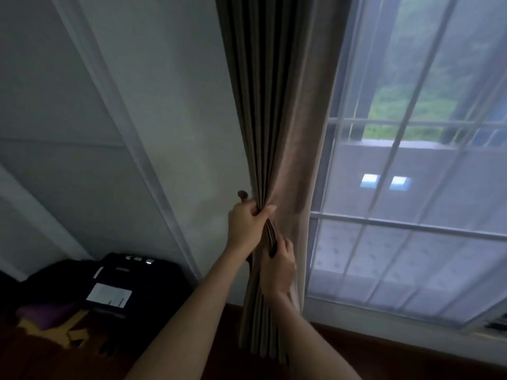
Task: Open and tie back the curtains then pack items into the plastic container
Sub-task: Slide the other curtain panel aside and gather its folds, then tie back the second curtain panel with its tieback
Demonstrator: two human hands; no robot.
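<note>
Two hands squeeze the brown curtain (270,149) into one tight bunch beside the wall hook (242,195) — ready for tying back. The left hand (247,224) grips the folds up high; the right hand (278,266) is closed around them lower down, next to the window (411,187).

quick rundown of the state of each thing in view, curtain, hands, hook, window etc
curtain: drawn aside, bunched into folds at the wall
left hand: shut on the gathered curtain
right hand: gripping the curtain lower down, possibly a tieback strip
wall hook: bare, nothing looped on it yet
sheer curtain: covers the window
window: appears closed
</note>
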